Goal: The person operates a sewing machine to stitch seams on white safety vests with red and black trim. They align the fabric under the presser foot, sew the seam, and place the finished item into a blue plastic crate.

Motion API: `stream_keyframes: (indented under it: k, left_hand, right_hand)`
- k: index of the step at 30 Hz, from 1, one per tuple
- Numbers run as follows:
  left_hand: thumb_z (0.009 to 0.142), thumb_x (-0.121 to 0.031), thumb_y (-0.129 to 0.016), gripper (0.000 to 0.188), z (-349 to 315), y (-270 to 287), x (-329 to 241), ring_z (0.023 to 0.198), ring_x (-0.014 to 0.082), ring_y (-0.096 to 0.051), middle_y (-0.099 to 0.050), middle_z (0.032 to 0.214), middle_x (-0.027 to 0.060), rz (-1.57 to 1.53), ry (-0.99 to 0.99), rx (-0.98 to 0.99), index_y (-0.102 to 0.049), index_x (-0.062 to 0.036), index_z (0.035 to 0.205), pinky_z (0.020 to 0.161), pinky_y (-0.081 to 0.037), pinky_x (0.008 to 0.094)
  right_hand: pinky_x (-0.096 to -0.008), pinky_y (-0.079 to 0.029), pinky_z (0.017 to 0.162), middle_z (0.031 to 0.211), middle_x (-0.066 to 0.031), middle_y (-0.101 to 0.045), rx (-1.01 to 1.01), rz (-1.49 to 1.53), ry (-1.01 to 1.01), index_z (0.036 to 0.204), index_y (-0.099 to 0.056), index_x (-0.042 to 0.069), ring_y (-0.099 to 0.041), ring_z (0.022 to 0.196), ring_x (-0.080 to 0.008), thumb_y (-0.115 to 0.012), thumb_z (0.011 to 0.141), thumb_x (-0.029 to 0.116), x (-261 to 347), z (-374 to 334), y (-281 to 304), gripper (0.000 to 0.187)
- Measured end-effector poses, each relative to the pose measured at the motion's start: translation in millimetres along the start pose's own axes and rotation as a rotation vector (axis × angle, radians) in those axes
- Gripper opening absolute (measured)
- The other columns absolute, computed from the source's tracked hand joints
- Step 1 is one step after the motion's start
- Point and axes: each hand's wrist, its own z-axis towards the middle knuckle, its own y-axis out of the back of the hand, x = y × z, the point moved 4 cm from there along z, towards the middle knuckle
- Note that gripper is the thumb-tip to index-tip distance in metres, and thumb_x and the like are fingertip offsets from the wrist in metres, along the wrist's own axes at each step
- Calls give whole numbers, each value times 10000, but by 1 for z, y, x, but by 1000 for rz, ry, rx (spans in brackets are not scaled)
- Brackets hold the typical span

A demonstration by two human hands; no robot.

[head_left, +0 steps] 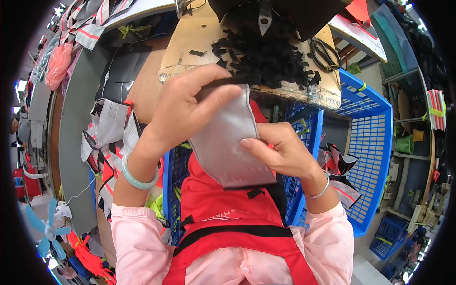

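Note:
A grey fabric piece (pixel 222 142) with dark edging hangs in front of my red apron, held up between both hands. My left hand (pixel 187 104) grips its upper edge, fingers curled behind the black trim and thumb laid across the front. At the right edge, my right hand (pixel 287 152) pinches the cloth, with the thumb on the front face and the other fingers partly hidden behind. Just beyond the cloth, a heap of small black scraps (pixel 268 59) lies on a worn wooden board (pixel 183 52), under a dark machine part with a pointed metal piece (pixel 264 21).
Black-handled snips (pixel 324 54) rest at the board's right side. A blue plastic crate (pixel 373 161) with grey and red pieces stands at the right. To the left hang sewn grey pieces (pixel 111 126) with red and black trim. A blue fan (pixel 50 232) is at lower left.

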Motion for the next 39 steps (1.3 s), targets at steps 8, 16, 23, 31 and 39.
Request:
stream_keyframes:
  k: [8,16,23,31,39]
  left_hand:
    - [741,-203,-709,241,33,-2,-9,683,72,-544,-611,753,7,156,5,131,-631,-21,877,612,-418,230]
    - [803,-218,-683,277,62,-15,13,744,54,-546,-626,822,4,-5,52,284,-637,2,964,688,-440,220]
    - [818,-257,-685,317,86,-11,38,779,64,-570,-634,865,8,-41,127,242,-644,-9,1011,718,-451,217]
    - [810,-265,-702,379,102,-13,61,779,69,-583,-639,881,21,-226,271,251,-636,10,1062,716,-456,212]
    - [793,-240,-729,370,104,-16,64,762,69,-601,-649,883,14,-367,332,197,-637,-18,1074,710,-470,206]
  right_hand:
    - [-186,-420,604,771,15,-580,-413,208,92,1117,-545,-7,-505,664,-45,-621,875,140,7,29,53,294]
    - [-177,-381,563,715,48,-526,-388,173,28,882,-603,-12,-450,633,-17,-625,856,121,-10,60,75,137]
    - [-186,-349,524,668,54,-482,-419,159,-15,889,-591,8,-418,588,-24,-587,885,224,-24,79,81,215]
    - [-220,-344,537,636,16,-479,-425,378,-38,876,-581,29,-442,568,-74,-599,858,202,-39,97,85,175]
    - [-223,-373,550,647,23,-484,-399,652,4,863,-576,24,-463,581,-72,-586,847,160,-41,106,86,137]
